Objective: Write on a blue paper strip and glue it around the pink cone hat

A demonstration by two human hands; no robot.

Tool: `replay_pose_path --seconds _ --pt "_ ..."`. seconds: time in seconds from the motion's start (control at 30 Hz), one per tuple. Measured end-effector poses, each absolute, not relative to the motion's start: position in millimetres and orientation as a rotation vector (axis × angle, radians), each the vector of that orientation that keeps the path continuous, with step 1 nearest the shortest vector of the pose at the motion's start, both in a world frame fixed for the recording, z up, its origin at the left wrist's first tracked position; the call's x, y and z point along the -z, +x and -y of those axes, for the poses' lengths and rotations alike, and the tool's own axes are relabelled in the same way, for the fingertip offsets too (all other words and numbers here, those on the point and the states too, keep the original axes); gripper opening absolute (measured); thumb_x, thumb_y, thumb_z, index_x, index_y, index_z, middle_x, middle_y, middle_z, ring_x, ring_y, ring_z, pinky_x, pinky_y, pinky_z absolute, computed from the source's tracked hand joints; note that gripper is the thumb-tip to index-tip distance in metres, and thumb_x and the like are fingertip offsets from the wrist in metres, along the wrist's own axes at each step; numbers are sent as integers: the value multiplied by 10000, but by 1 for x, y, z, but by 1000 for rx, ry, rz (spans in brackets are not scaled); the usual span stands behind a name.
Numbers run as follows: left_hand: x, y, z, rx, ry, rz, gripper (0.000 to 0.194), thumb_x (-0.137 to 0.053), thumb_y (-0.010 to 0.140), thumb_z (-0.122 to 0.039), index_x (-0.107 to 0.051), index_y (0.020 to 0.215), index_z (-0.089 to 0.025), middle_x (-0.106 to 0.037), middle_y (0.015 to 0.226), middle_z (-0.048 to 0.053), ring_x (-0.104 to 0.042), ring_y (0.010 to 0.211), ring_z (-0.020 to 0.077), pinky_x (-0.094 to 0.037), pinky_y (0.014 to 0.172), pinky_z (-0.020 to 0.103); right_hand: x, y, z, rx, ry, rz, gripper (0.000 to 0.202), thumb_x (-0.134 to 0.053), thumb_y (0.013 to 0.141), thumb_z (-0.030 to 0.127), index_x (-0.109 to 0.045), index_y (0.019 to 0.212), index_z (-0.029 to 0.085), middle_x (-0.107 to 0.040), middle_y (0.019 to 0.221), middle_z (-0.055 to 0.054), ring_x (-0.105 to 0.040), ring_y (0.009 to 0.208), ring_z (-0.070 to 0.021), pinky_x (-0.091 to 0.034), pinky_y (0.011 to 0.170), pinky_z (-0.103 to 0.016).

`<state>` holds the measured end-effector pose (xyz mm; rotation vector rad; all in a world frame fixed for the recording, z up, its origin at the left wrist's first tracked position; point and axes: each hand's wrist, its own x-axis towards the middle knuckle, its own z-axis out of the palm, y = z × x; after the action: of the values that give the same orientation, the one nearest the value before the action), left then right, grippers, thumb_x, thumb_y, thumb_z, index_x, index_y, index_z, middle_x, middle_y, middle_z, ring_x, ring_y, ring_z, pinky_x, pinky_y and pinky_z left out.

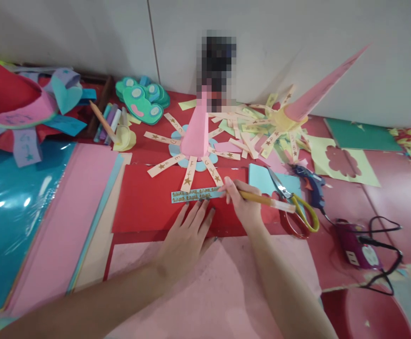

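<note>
the red table [392, 188] runs back to a pale wall [102, 37], and its front edge shows at the lower right, above a pink bin [378, 313]. a red card [141, 212] lies near the middle, with a bare stretch to the left of the hands; in front of it, a pink sheet [226, 282] is mostly bare under the forearms. the right side is tighter: scissors [293, 200] with yellow and red handles lie just beside the right wrist, next to a light blue card [257, 176] and a glue gun [311, 186]. behind the strip, a paper flower with a pink cone [195, 134] reaches its lettered petals over the red card.

the light blue strip [191, 195], with rows of gold writing, lies flat on the red card. the left hand [187, 233] is palm down, its fingers moderately spread, their tips at the strip's near edge. the right hand [245, 207] has its fingers closed around a gold pen [256, 197], which slants across the hand, its clear end out to the right; the writing end is at the strip's right part, too small to make out.

at the back left, a dark tray [101, 101] holds red and blue paper pieces, partly hidden by a large red paper cone [4, 87]. markers [111, 117] lean by its right side; whether they sit inside is unclear. the pink bin shows a small pale scrap inside.
</note>
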<state>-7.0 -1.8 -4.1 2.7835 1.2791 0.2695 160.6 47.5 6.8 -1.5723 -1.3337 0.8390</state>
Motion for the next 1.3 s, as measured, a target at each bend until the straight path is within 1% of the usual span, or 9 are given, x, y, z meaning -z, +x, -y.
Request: replay_pose_path --seconds 0.13,0.23,0.3,0.4,0.47,0.67,0.9,1.07,1.3 --pt "6 -7 1 -303 2793 -1277 464 -292 940 -368 -508 1264 -115 -517 1321 134 -479 1207 256 -326 1028 415 0 155 -52 -923 -1555 1254 278 -554 800 446 -532 655 210 -578 552 29 -592 467 -124 -441 469 -240" --pt "7 -7 1 -319 2797 -1274 453 -310 937 -361 -496 1272 -121 -508 1332 128 -472 1212 252 -322 1029 412 3 153 -54 -894 -1553 1248 320 -583 778 424 -398 612 223 -503 493 58 -561 445 -115 -407 447 -227" --pt "8 -7 1 -321 2795 -1267 448 -309 937 -350 -496 1270 -117 -506 1333 131 -476 1207 251 -317 1033 414 4 153 -54 -846 -1576 1325 365 -568 788 405 -348 561 221 -447 456 63 -499 426 -96 -376 444 -223" --pt "7 -7 1 -329 2787 -1268 444 -307 937 -339 -500 1266 -112 -513 1324 138 -478 1205 254 -315 1033 416 4 153 -53 -791 -1586 1437 382 -546 798 380 -335 526 214 -376 442 71 -362 403 -70 -317 426 -217" --pt "7 -7 1 -327 2792 -1263 441 -307 937 -332 -503 1264 -112 -516 1321 138 -480 1203 255 -311 1036 415 5 153 -53 -783 -1580 1461 375 -539 799 367 -336 524 212 -358 448 72 -329 411 -67 -309 429 -216" --pt "9 -7 2 -307 2773 -1273 444 -320 933 -340 -483 1284 -121 -497 1340 135 -454 1228 252 -290 1052 415 4 152 -53 -770 -1583 1478 360 -526 798 357 -335 529 214 -361 462 67 -321 429 -71 -308 435 -216" --pt "7 -7 1 -324 2800 -1271 434 -333 930 -332 -500 1266 -113 -519 1319 131 -480 1201 255 -320 1031 417 4 153 -54 -739 -1608 1458 340 -511 794 337 -339 527 217 -366 455 63 -341 429 -76 -336 452 -223" --pt "5 -7 1 -324 2826 -1280 433 -309 936 -326 -519 1247 -111 -530 1309 132 -497 1187 251 -347 1012 413 6 153 -54 -725 -1582 1498 353 -512 778 316 -296 517 215 -306 470 67 -299 443 -75 -308 446 -218" --pt "7 -7 2 -316 2813 -1274 435 -332 930 -331 -499 1266 -110 -515 1324 134 -489 1195 257 -331 1023 422 4 153 -54 -740 -1589 1489 347 -510 780 310 -302 519 214 -316 466 69 -300 437 -74 -293 443 -219"
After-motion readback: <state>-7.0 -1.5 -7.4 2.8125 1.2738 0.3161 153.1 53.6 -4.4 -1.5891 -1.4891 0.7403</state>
